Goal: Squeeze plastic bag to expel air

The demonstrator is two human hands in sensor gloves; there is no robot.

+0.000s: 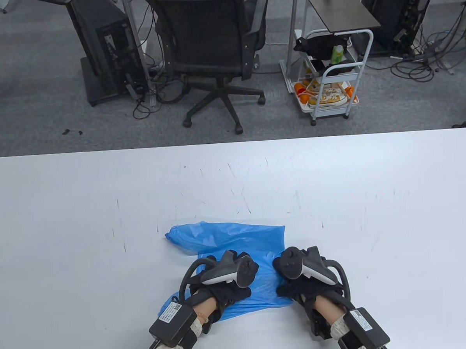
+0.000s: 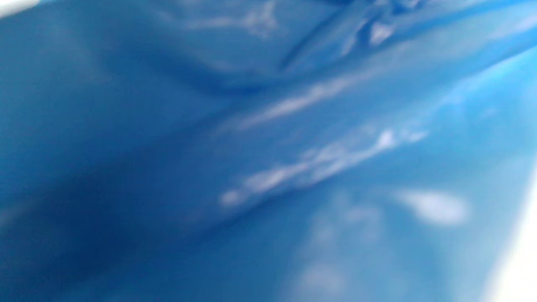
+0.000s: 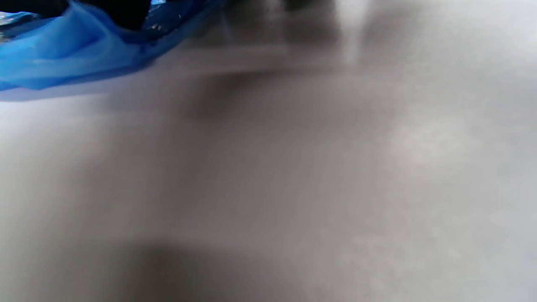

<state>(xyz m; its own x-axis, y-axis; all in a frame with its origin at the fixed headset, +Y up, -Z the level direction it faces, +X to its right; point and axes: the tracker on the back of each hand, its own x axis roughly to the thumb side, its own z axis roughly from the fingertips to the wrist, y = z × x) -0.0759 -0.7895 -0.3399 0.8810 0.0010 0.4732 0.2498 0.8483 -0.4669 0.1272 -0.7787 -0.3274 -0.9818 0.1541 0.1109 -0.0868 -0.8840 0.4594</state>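
Observation:
A blue plastic bag lies mostly flat on the white table, with a puffed part at its far left end. My left hand rests palm down on the bag's near left part. My right hand rests palm down on the bag's right edge. The trackers hide most of the fingers. The left wrist view is filled with blurred blue plastic. In the right wrist view a fold of the bag lies under my dark gloved fingers at the top left.
Beyond the table's far edge stand a black office chair, a white cart with shoes and a bottle, and computer towers with cables on the grey floor. The table fills most of the right wrist view.

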